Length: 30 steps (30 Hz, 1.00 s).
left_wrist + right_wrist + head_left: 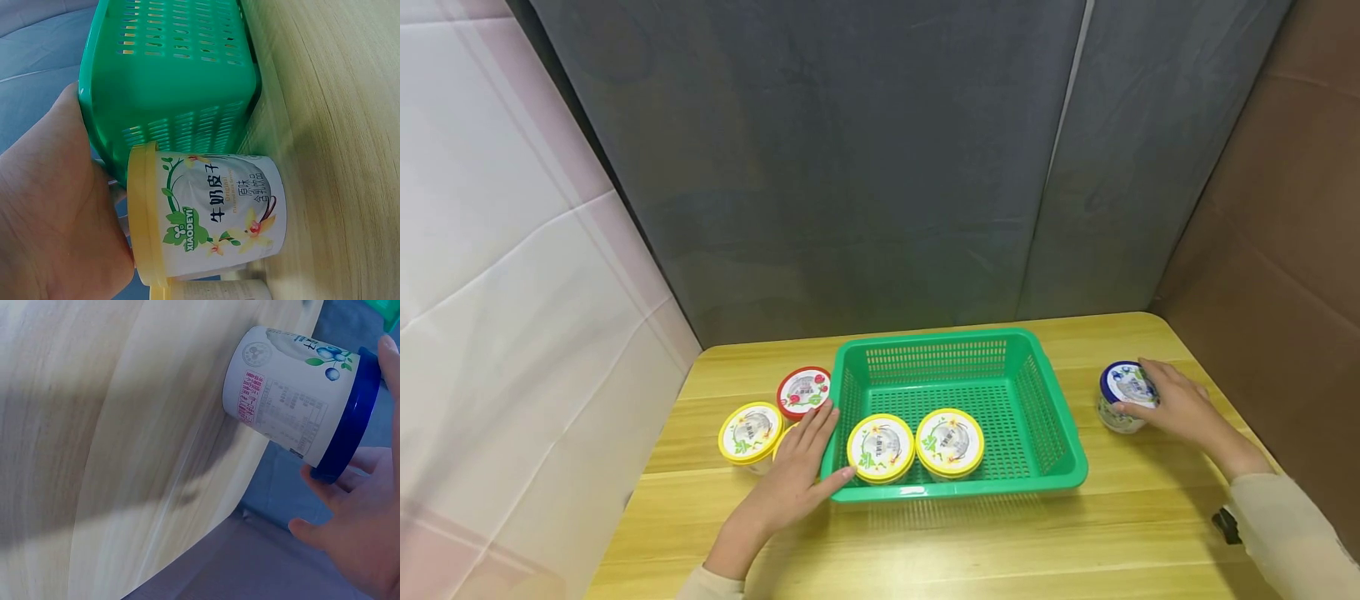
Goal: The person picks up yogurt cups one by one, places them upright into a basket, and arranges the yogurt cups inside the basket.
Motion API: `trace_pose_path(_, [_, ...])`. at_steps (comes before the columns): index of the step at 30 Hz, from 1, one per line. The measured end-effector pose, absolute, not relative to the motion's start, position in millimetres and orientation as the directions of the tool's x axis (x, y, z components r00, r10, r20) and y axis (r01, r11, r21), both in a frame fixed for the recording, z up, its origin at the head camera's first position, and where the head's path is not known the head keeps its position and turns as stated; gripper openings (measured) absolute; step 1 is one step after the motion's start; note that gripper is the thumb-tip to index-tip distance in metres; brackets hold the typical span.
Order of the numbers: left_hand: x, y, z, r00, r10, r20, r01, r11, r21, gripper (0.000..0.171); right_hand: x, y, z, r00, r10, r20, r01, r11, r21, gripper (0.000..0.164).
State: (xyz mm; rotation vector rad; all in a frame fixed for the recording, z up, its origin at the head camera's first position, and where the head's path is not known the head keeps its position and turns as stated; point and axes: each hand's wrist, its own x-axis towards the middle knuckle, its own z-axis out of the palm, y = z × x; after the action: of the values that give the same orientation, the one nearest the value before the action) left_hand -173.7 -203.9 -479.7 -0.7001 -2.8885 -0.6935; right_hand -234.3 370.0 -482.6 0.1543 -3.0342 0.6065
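Observation:
My right hand [1183, 410] grips a yogurt tub with a blue lid [1129, 383] near the table's right side, thumb and fingers spread around the lid. In the right wrist view this blue-lidded tub [294, 394] shows a white body with blueberries printed on it. On the left, my left hand [793, 487] lies with fairly straight fingers along the left rim of a green basket [958, 490]. Beneath that hand, mostly hidden in the head view, stands a yellow-lidded tub [219, 212] beside the basket. Two more yellow-lidded tubs [882, 448] sit inside the basket's front left part.
Left of the basket stand a red-lidded tub [803, 392] and another yellow-lidded tub [751, 432]. The wooden table [970, 554] meets a grey curtain [865, 208] at the back, a white one on the left and a brown one [1285, 250] on the right.

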Motion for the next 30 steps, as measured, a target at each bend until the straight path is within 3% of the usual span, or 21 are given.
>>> trace_pose_path(30, [-173,-203,-480,-0.889,0.408,0.209,0.458,0.790,0.408,0.082,-236,366,-470,-0.989,-0.089,0.121,-0.128,0.921,-0.368,0.105])
